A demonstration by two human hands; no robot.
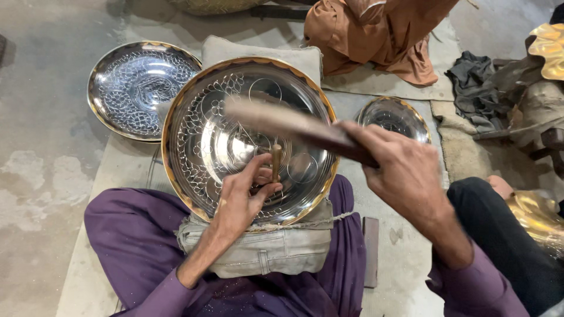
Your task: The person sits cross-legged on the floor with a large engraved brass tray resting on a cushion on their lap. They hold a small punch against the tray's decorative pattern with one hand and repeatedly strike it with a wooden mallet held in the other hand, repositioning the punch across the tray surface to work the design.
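Large engraved metal plate (205, 135) rests tilted on padded lap cushion (264, 249), steadying it; left hand (241, 202) closes around upright punch (275, 161) touching plate face, right hand (405, 170) grips blurred wooden mallet (288, 123) above it.

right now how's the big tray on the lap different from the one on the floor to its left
The lap tray is larger, tilted on a cushion, its engraved pattern only partly filled; the floor tray lies flat, densely patterned all over. The left hand holds a chisel on the lap tray; nothing touches the floor tray. Both are round, shiny, gold-rimmed.
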